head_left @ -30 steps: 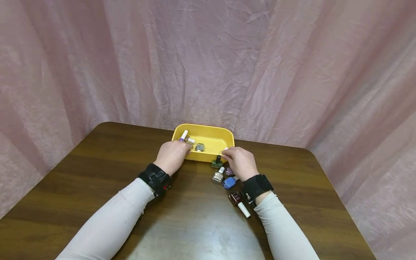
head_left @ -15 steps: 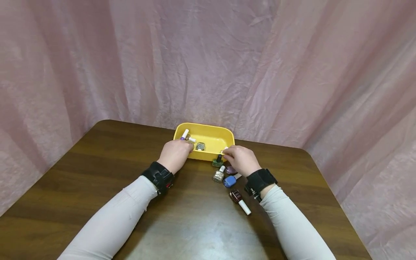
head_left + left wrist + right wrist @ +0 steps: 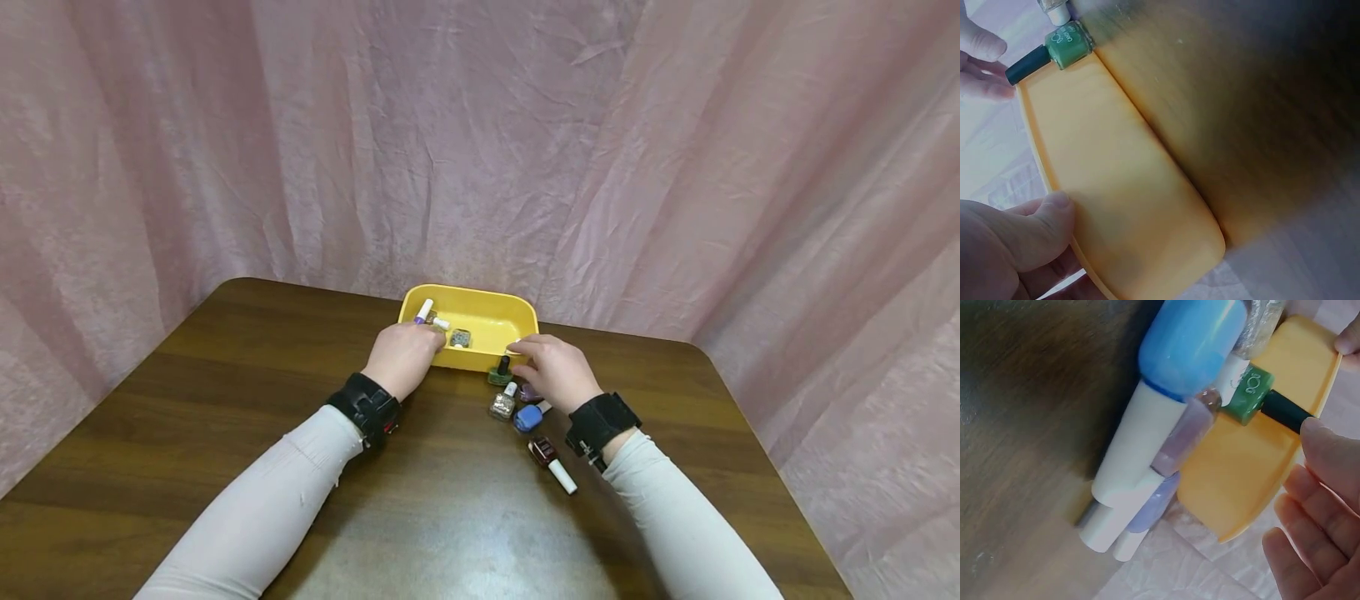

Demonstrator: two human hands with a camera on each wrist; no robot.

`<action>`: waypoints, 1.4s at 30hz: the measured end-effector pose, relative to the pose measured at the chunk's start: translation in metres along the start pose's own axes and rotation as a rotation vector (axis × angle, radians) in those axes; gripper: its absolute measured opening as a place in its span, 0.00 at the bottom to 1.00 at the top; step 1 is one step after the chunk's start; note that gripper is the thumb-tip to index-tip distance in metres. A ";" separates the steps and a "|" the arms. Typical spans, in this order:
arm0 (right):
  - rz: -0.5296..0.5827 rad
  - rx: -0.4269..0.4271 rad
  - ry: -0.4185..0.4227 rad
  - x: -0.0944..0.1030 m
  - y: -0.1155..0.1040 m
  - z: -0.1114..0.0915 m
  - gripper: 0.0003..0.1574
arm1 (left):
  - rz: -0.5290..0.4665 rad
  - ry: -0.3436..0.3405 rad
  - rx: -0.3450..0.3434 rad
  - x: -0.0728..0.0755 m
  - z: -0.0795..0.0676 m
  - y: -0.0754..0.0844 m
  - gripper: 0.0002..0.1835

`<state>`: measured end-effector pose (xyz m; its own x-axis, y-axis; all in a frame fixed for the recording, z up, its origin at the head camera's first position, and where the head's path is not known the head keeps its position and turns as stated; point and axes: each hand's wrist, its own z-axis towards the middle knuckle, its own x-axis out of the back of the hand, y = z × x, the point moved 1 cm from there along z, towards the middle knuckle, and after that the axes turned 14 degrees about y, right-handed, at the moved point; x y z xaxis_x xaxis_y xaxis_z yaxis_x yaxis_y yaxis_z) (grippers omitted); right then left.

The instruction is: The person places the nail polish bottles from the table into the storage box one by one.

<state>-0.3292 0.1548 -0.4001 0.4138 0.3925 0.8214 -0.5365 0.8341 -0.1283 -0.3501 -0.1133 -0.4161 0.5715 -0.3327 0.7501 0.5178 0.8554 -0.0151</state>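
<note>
My left hand (image 3: 403,357) grips the near-left rim of a yellow plastic bin (image 3: 491,321), thumb on its outer wall and fingers behind the rim. At the bin's near-right corner is my right hand (image 3: 561,367), its fingers spread apart from the thumb. A green nail polish bottle (image 3: 1069,45) stands against the bin's front wall. In the right wrist view my right thumb lies at its black cap (image 3: 1285,411); whether they touch, I cannot tell. Inside the bin lie a glitter nail polish bottle (image 3: 460,338) and a white-capped purple one (image 3: 423,311).
Several nail polish bottles lie in front of the bin on the brown table (image 3: 360,517): silver glitter (image 3: 502,406), purple (image 3: 528,392), blue (image 3: 528,418) and dark red with a white cap (image 3: 542,451). A pink curtain (image 3: 480,150) hangs behind the table.
My right fingers have spread away from the thumb at the bin's near-right rim, where they were closer together. My left hand has kept its grip on the bin.
</note>
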 end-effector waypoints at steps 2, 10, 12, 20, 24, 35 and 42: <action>-0.003 0.009 0.009 0.002 -0.003 0.000 0.23 | -0.002 0.005 0.002 0.000 0.000 0.000 0.09; -0.017 0.041 0.020 0.007 -0.015 -0.001 0.25 | -0.008 0.004 0.009 -0.001 0.000 0.001 0.08; -0.017 0.050 0.018 0.007 -0.017 -0.002 0.26 | -0.009 -0.002 0.008 -0.001 0.000 0.001 0.09; -0.024 0.118 0.037 0.005 -0.022 -0.004 0.25 | -0.002 -0.017 0.004 0.000 0.000 0.002 0.09; -0.038 0.147 0.033 0.004 -0.023 -0.005 0.25 | -0.002 -0.018 0.004 0.001 0.000 0.002 0.09; -0.039 0.171 0.026 0.000 -0.025 -0.002 0.23 | -0.003 -0.025 0.011 0.000 0.000 0.001 0.09; -0.053 0.190 0.035 -0.002 -0.025 -0.002 0.18 | -0.004 -0.009 0.006 -0.001 0.000 0.002 0.09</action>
<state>-0.3153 0.1336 -0.3999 0.4691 0.3660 0.8037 -0.6411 0.7671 0.0249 -0.3495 -0.1119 -0.4167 0.5632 -0.3328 0.7563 0.5164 0.8563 -0.0077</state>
